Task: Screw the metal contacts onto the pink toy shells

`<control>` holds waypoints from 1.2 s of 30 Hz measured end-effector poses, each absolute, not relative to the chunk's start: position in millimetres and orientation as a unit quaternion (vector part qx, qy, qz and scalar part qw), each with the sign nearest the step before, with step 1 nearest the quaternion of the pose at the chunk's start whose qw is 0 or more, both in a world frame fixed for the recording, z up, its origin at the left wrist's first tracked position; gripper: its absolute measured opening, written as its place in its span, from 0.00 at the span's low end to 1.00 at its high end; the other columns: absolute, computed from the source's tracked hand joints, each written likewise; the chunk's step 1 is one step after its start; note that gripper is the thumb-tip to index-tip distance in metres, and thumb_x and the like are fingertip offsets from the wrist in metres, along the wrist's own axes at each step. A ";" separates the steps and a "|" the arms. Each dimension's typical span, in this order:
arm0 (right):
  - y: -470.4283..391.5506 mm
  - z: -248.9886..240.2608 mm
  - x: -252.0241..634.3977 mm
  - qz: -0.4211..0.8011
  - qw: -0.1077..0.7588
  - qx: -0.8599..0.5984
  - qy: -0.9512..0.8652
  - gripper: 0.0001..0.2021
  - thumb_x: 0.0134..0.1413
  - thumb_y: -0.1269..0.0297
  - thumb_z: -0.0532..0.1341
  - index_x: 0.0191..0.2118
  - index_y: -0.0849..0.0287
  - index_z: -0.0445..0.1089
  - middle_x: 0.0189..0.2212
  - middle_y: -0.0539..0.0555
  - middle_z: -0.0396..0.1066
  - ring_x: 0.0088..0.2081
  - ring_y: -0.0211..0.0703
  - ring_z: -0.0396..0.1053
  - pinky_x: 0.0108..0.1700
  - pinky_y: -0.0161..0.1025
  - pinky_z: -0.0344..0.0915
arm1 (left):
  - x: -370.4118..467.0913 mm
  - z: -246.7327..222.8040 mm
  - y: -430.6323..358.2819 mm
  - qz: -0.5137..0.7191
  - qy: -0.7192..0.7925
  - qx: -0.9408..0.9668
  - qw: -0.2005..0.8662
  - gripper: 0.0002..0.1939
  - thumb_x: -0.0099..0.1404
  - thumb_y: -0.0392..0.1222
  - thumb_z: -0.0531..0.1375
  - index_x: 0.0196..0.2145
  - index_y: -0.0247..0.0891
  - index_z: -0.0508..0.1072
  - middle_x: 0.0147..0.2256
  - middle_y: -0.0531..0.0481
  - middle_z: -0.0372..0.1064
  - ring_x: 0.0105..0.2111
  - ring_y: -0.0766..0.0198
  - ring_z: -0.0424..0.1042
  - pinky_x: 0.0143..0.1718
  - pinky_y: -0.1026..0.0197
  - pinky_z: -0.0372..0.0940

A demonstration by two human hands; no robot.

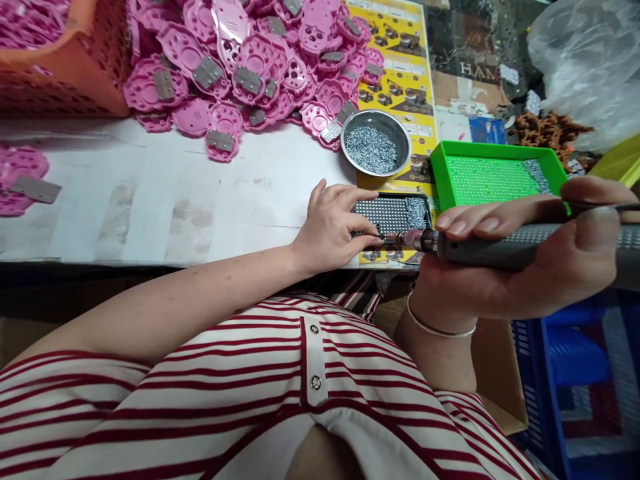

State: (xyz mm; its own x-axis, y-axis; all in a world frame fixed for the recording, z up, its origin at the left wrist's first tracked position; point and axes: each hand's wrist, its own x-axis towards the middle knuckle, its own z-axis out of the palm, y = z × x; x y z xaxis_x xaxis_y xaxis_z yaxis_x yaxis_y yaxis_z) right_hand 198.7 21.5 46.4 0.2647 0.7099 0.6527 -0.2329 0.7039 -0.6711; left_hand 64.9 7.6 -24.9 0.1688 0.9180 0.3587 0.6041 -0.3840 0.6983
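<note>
My right hand (520, 260) is wrapped around a grey electric screwdriver (493, 250), held level with its bit pointing left. The bit's tip lies over the near edge of a small black tray (377, 212), which has rows of holes and loose silver screws heaped at its right end. My left hand (333, 223) is at the tray's left side. One finger reaches along the far edge, while the thumb and another finger close at the near edge beside the bit. Whether a screw is between those fingertips is too small to tell.
A metal bowl (376, 143) of screws stands behind the black tray. To its right is a green tray (450, 177) with holes and some screws. Pink plastic parts with grey plates (250, 73) are piled at the back, next to an orange basket (95, 73). Blue crates (575, 353) stand below right.
</note>
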 end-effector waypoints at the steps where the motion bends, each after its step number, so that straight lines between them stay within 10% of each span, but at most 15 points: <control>1: 21.2 46.9 198.6 0.319 0.757 -0.229 -0.522 0.07 0.58 0.68 0.52 0.37 0.57 0.67 0.18 0.39 0.62 0.17 0.29 0.60 0.19 0.31 0.65 | 63.8 -25.4 7.4 0.389 0.517 0.734 0.206 0.00 0.59 0.44 0.69 0.30 0.49 0.82 0.55 0.53 0.71 0.56 0.54 0.64 0.66 0.38 0.44; 9: 21.1 48.7 188.7 0.354 0.741 -0.228 -0.523 0.05 0.56 0.69 0.56 0.35 0.57 0.69 0.16 0.40 0.60 0.16 0.29 0.58 0.19 0.30 0.66 | 57.7 -29.0 6.9 0.365 0.519 0.745 0.206 0.04 0.59 0.48 0.70 0.30 0.48 0.82 0.56 0.53 0.70 0.56 0.54 0.64 0.65 0.41 0.46; 16: 20.5 30.9 178.7 0.341 0.725 -0.238 -0.549 0.07 0.59 0.62 0.55 0.40 0.52 0.69 0.19 0.42 0.56 0.16 0.33 0.57 0.20 0.34 0.67 | 19.6 -43.1 -4.3 0.261 0.573 0.757 0.174 0.37 0.48 0.65 0.71 0.51 0.45 0.76 0.63 0.43 0.61 0.62 0.42 0.55 0.66 0.32 0.39; 36: 32.7 -9.6 139.9 0.307 0.655 -0.271 -0.635 0.13 0.61 0.48 0.57 0.48 0.44 0.64 0.28 0.45 0.63 0.20 0.34 0.59 0.27 0.38 0.67 | 13.3 -28.5 -4.9 0.173 0.598 0.739 0.258 0.22 0.55 0.53 0.70 0.47 0.44 0.77 0.66 0.47 0.56 0.66 0.40 0.49 0.66 0.28 0.31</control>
